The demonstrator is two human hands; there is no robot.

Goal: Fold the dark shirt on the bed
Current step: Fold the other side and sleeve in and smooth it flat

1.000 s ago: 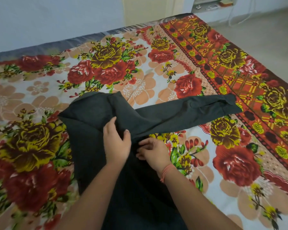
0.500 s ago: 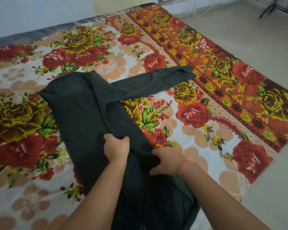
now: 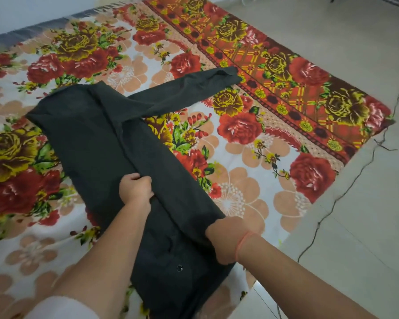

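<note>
Both hands have slid down the shirt toward its near end since a moment ago. Now the left hand (image 3: 136, 188) is closed on a lengthwise fold of the dark shirt (image 3: 83, 134), and the right hand (image 3: 226, 238) clutches its right edge. That soft, matte shirt lies as a long strip on the bed (image 3: 251, 203), running from near right to far left, one sleeve (image 3: 182, 93) pointing far right across the flowered sheet (image 3: 240, 127).

Shirt (image 3: 97, 139) stretched diagonally across bed (image 3: 251, 203), one sleeve (image 3: 184, 93) reaching right toward far corner; left hand (image 3: 136, 189) on shirt's middle, right hand (image 3: 230, 238) at its right edge; floor (image 3: 355, 54) beyond, right
</note>
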